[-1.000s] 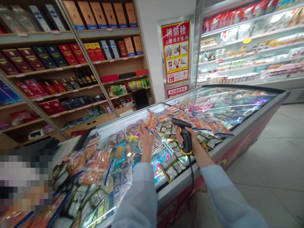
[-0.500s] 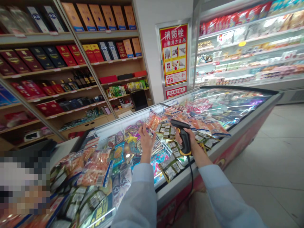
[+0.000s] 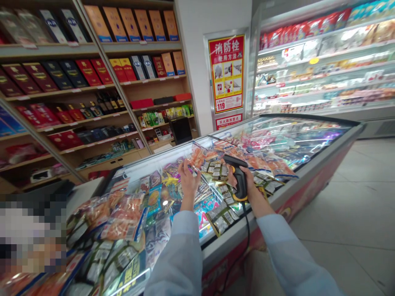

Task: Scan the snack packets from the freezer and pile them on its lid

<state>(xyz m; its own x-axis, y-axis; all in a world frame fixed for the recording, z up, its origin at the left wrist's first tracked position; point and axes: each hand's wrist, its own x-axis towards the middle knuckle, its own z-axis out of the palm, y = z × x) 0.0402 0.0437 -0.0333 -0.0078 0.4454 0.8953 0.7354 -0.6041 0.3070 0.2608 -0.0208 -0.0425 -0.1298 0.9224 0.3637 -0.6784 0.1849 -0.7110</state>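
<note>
Right of centre, the right hand [image 3: 250, 183] wraps around the scanner [image 3: 242, 181], a hold suited to aiming at the orange packet [image 3: 198, 155] mid-frame, though whether the left hand [image 3: 189, 179] pinches it is unclear.

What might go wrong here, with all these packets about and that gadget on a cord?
The cord from the scanner in the right hand hangs over the freezer's front rim and might snag. The orange packet at the left hand's fingertips could slip; I can't tell how firmly it is held. The green-and-silver packet beside that rim might get knocked off.
</note>
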